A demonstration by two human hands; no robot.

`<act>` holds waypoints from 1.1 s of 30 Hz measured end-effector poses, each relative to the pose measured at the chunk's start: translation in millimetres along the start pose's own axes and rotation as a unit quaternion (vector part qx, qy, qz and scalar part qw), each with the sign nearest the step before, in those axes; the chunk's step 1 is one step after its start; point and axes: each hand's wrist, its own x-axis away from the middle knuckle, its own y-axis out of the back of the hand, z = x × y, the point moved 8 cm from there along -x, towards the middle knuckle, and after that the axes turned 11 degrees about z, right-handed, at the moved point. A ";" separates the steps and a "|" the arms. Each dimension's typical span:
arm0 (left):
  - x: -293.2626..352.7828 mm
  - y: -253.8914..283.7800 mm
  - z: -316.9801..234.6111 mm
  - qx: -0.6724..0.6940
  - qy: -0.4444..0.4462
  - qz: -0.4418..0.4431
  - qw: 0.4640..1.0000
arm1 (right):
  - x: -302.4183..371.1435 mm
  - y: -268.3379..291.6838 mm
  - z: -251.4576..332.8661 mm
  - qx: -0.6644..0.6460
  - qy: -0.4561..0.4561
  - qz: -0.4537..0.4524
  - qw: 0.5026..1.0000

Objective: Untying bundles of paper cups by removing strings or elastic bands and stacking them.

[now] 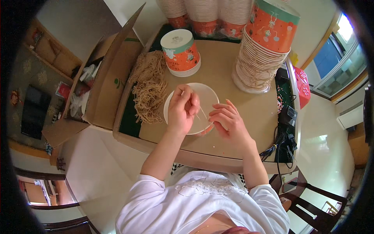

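My left hand [182, 111] is closed, its fingertips pinching a thin pale string [203, 112]. The fingers of my right hand [230, 121] are bent together around the string's other side, so it runs between both hands. Below them a paper bucket [204, 93], white inside and orange outside, stands with its mouth up on the cardboard-covered table. To the left lies a tangled heap of tan string [150, 87]. Just behind the bucket are a few nested orange and green paper buckets [181, 56], turned upside down.
A tall stack of paper buckets [263, 54] stands at the right, with more stacks [202, 17] along the back. An open cardboard box [107, 85] adjoins the table's left side. Black cables [286, 144], a black adapter [288, 116] and a red basket [302, 87] are at the right edge.
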 end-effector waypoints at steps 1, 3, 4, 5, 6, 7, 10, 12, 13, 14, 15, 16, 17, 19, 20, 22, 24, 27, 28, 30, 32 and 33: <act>0.9 6.3 2.8 0.032 -0.009 -0.011 0.999 | 0.6 -0.1 -1.2 -0.001 0.000 -0.004 1.000; 1.3 13.4 4.5 0.043 -0.020 -0.033 0.998 | 1.3 -1.5 -3.0 -0.002 -0.002 -0.009 1.000; 2.1 17.6 3.8 0.054 -0.031 -0.054 0.997 | -0.1 -3.1 -3.0 -0.013 0.002 -0.008 1.000; 1.5 17.6 3.6 0.054 -0.032 -0.055 0.997 | -1.9 -4.2 -3.2 -0.024 0.007 -0.007 1.000; 0.0 14.3 3.8 0.062 -0.029 -0.038 0.997 | -3.0 -4.5 -3.3 -0.024 0.007 -0.007 1.000; -1.4 11.4 4.0 0.071 -0.027 -0.021 0.997 | -3.6 -3.0 -3.3 -0.037 0.010 -0.016 0.999; -2.7 11.9 3.1 0.058 -0.017 -0.010 0.998 | -7.7 -2.8 0.2 -0.048 -0.008 -0.017 0.999; -4.8 7.5 5.0 0.065 -0.010 -0.003 0.998 | -10.0 -5.1 -1.4 -0.044 -0.033 -0.014 0.998; -6.1 5.0 7.0 0.072 -0.004 0.004 0.997 | -10.5 -5.7 -4.9 -0.047 -0.049 -0.027 0.997; -6.4 5.3 7.8 0.072 -0.004 0.003 0.997 | -10.4 -6.8 -8.0 -0.051 -0.063 -0.040 0.996; -8.2 1.4 9.2 0.082 -0.003 0.036 0.996 | -11.3 -9.5 -9.5 -0.051 -0.063 -0.040 0.996; -9.5 -2.6 10.7 0.093 -0.002 0.068 0.993 | -11.8 -11.3 -12.8 -0.073 -0.065 -0.047 0.994; -10.0 -0.8 12.4 0.093 -0.002 0.067 0.993 | -12.3 -12.3 -15.4 -0.096 -0.066 -0.054 0.992; -10.7 3.3 15.2 0.097 -0.004 0.061 0.993 | -12.8 -16.0 -18.4 -0.128 -0.072 -0.039 0.988; -11.4 5.2 15.6 0.098 -0.004 0.060 0.993 | -12.8 -18.6 -20.8 -0.159 -0.078 -0.025 0.984; -11.2 16.8 11.7 0.081 -0.024 0.014 0.996 | -13.1 -16.8 -22.0 -0.145 -0.086 -0.019 0.986; -11.9 17.5 8.8 0.077 -0.024 -0.008 0.997 | -12.9 -14.9 -22.2 -0.130 -0.093 -0.012 0.987; -14.4 14.4 2.4 0.070 -0.035 0.019 0.997 | -11.2 -9.5 -13.3 -0.048 -0.091 -0.019 0.995; -15.6 15.0 -2.8 -0.004 -0.016 0.024 1.000 | -9.2 -7.1 -3.1 0.028 -0.091 -0.028 0.995; -17.7 14.5 -11.1 -0.076 0.004 0.025 0.997 | -7.5 -5.1 12.4 0.102 -0.091 -0.035 0.990; -16.9 -20.4 -31.8 -0.355 -0.065 0.163 0.918 | -5.7 -8.6 9.7 0.060 -0.159 -0.004 0.985; -14.7 -27.3 -32.0 -0.389 -0.035 0.190 0.901 | -5.6 -10.9 9.2 0.058 -0.160 -0.002 0.985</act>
